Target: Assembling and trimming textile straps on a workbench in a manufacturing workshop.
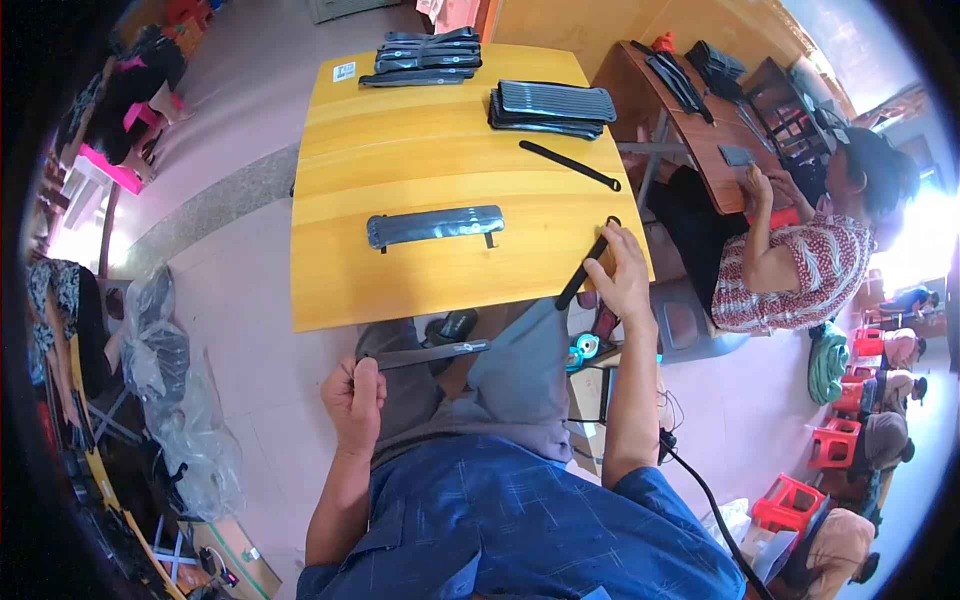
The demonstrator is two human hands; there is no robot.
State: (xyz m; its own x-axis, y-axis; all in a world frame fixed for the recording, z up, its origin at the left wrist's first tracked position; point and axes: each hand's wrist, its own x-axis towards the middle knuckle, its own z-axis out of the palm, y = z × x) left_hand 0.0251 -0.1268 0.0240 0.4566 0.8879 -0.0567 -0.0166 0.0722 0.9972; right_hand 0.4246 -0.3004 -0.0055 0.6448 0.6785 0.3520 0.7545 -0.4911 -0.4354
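Note:
My left hand (pixel 355 400) is closed in a pinch on one end of a black strap (pixel 435 353), held level in front of the table edge above my lap. At the right front corner of the yellow table (pixel 400 290), my right hand (pixel 625 275) grips another black strap (pixel 578 280) between thumb and fingers; its lower end juts past the edge. A single black strap with a looped end (pixel 570 165) lies flat farther back. Mid-table rests a shiny dark packet (pixel 435 227) with two short black tabs sticking out on its near side.
Stacked dark strap packs (pixel 555 105) and banded strap bundles (pixel 420 58) stand at the table's far side. A co-worker in a patterned shirt (pixel 795 260) sits at a brown table (pixel 700 130) to the right. Clear plastic bags (pixel 160 340) lie on the floor left; a black cable (pixel 705 490) runs beside me.

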